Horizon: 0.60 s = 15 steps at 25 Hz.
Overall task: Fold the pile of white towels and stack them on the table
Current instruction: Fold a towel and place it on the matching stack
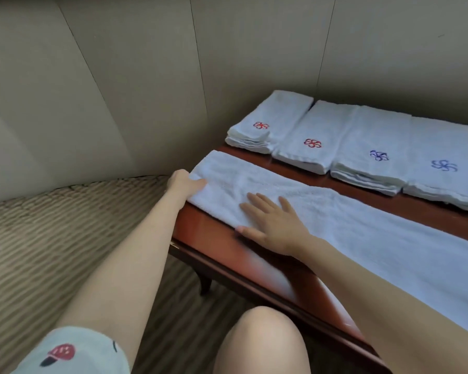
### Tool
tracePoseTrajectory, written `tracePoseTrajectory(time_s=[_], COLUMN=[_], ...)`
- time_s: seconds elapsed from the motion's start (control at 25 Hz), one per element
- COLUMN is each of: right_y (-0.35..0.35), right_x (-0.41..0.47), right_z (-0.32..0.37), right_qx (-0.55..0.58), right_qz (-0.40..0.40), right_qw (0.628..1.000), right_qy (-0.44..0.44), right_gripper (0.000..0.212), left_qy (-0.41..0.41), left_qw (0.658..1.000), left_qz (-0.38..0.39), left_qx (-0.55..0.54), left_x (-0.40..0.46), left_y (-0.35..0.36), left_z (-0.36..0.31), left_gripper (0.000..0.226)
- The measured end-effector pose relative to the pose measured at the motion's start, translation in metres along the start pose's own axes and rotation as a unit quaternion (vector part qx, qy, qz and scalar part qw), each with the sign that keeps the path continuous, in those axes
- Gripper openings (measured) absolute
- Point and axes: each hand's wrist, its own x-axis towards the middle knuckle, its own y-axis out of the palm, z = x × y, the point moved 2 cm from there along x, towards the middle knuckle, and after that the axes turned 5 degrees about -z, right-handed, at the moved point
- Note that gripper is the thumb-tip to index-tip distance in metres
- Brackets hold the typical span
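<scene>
White towel (349, 228) flat under open right hand (274, 225), its end seemingly pinched by left hand (183, 183).

Long white towel (362, 225) flat along table (254, 255), 4 folded stacks (362, 147) behind

Left arm extended forward, nearly straight, bare from a short patterned sleeve (73, 352); left hand (183, 182) at the far end of the long towel (362, 228), fingers curled over its edge, gripping it. Right forearm enters from the lower right; right hand (274, 225) palm down, fingers straight and spread, thumb out to the near side, pressing flat on the towel. One bare knee (260, 344) below.
</scene>
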Motion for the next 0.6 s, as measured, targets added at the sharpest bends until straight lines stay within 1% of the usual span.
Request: tracePoseTrajectory(time_s=[0.04, 0.12, 0.2, 0.24, 0.32, 0.36, 0.4, 0.48, 0.52, 0.56, 0.6], right_y=[0.0, -0.003, -0.01, -0.014, -0.021, -0.025, -0.029, -0.038, -0.043, -0.048, -0.052], right_x=[0.0, 0.002, 0.002, 0.001, 0.001, 0.001, 0.003, 0.005, 0.004, 0.001, -0.002], right_z=[0.005, 0.017, 0.022, 0.02, 0.011, 0.005, -0.001, -0.016, -0.025, -0.035, -0.044], right_qx=[0.009, 0.06, 0.18, 0.261, 0.399, 0.46, 0.525, 0.643, 0.68, 0.702, 0.71], right_qz=[0.009, 0.023, 0.011, 0.001, -0.037, -0.063, -0.084, -0.107, -0.116, -0.121, -0.12], right_qw=[1.0, 0.998, 0.984, 0.964, 0.908, 0.872, 0.825, 0.713, 0.67, 0.641, 0.63], right_qy=[-0.016, -0.025, 0.014, 0.047, 0.12, 0.156, 0.194, 0.258, 0.275, 0.286, 0.292], right_gripper=[0.071, 0.07, 0.061, 0.054, 0.045, 0.044, 0.045, 0.05, 0.053, 0.055, 0.051], left_qy=[0.018, 0.06, 0.084, 0.088, 0.089, 0.097, 0.119, 0.201, 0.258, 0.317, 0.363], left_qw=[1.0, 0.996, 0.992, 0.992, 0.994, 0.995, 0.993, 0.978, 0.966, 0.948, 0.926], left_qz=[-0.015, -0.019, -0.031, -0.036, -0.024, -0.017, -0.02, -0.042, -0.03, 0.009, 0.076], left_qx=[0.004, 0.056, 0.088, 0.084, 0.055, 0.028, -0.002, -0.026, -0.009, 0.028, 0.07], left_x=[-0.002, -0.006, -0.007, -0.006, -0.009, -0.015, -0.025, -0.057, -0.076, -0.097, -0.116], left_y=[-0.001, -0.005, -0.01, -0.013, -0.016, -0.015, -0.013, 0.001, 0.014, 0.03, 0.045], left_z=[-0.003, -0.008, -0.009, -0.008, -0.012, -0.018, -0.028, -0.051, -0.059, -0.065, -0.066], left_gripper=[0.019, 0.021, 0.02, 0.016, 0.014, 0.015, 0.016, 0.019, 0.022, 0.026, 0.032])
